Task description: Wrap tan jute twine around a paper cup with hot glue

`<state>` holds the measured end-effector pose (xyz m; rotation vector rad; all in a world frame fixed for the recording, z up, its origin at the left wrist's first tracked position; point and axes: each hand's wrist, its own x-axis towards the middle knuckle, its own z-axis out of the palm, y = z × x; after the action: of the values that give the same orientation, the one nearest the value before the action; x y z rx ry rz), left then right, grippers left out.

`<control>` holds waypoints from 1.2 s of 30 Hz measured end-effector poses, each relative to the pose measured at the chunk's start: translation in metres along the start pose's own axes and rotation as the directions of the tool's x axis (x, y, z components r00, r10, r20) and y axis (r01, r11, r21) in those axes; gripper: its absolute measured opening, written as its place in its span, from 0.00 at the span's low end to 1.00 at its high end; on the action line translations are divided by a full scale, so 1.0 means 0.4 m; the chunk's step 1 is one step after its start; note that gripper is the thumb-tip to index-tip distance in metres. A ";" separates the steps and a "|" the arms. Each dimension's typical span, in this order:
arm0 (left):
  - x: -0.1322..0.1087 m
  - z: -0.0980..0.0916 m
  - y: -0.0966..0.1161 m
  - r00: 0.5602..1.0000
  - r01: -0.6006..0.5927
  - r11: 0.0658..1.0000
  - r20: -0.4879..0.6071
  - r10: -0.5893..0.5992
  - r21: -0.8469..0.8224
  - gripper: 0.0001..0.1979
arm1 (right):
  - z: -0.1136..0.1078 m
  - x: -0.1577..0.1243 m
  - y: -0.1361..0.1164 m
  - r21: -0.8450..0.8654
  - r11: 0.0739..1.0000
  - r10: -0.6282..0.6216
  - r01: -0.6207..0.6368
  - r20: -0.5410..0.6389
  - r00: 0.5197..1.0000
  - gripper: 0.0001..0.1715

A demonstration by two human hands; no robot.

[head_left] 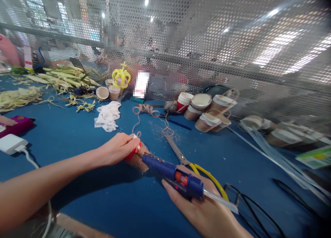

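My left hand is closed around a small red paper cup, tilted on its side and partly wrapped in brown twine. In my right hand is a blue hot glue gun, with a clear glue stick poking out of its back end and a small red light lit. Its nozzle points at the twine-covered part of the cup, at or very near the surface. Loose twine runs from behind the cup to a bundle further back. Beside the glue gun lie scissors with yellow handles.
Twine-wrapped cups stand at the back right, near clear glue sticks. A crumpled white cloth and corn husks lie to the left. A perforated metal screen closes off the back; a black cable lies right.
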<state>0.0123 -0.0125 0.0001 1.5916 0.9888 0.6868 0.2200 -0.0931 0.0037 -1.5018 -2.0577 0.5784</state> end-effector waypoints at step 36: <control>-0.006 -0.006 0.006 0.985 -0.124 0.986 0.135 0.110 0.107 0.22 | -0.029 0.012 -0.044 -0.057 0.998 -0.009 0.007 -0.022 1.000 0.11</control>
<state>0.0098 -0.0136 0.0031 1.7833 0.8581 0.6079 0.2133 -0.0934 0.0244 -1.5244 -2.0783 0.5016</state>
